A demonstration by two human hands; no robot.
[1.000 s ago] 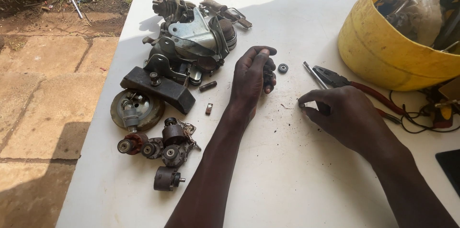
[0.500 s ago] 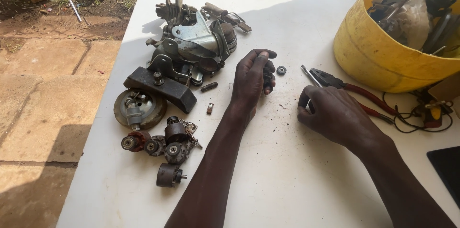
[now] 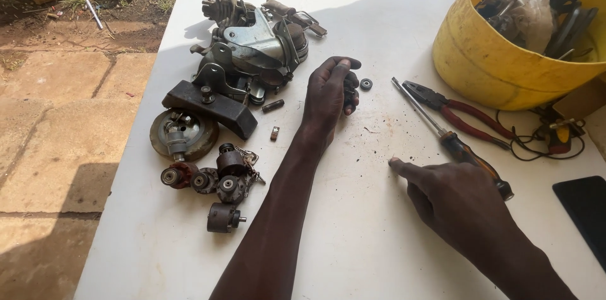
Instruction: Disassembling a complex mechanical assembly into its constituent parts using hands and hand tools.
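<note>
Near the tabletop's left edge: loose rollers (image 3: 211,180) and a wheel (image 3: 183,134), apt to roll off if nudged. Mid-tabletop: left hand (image 3: 328,95), fingers (image 3: 346,68) clenched on a small dark part (image 3: 349,93), mostly hidden inside the curl. Just right of those fingers: 1 small black ring (image 3: 365,84), easily knocked away. Further right: right hand (image 3: 457,202), fingers released, forefinger touching bare tabletop beside a screwdriver (image 3: 449,136).

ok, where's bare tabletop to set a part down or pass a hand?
Free: the near strip of the white table between the left hand arm and right hand, and the far edge beyond the grey metal mechanism. Crowded: the left side with small dark rollers, and right by the yellow bucket, red-handled pliers and screwdriver.
</note>
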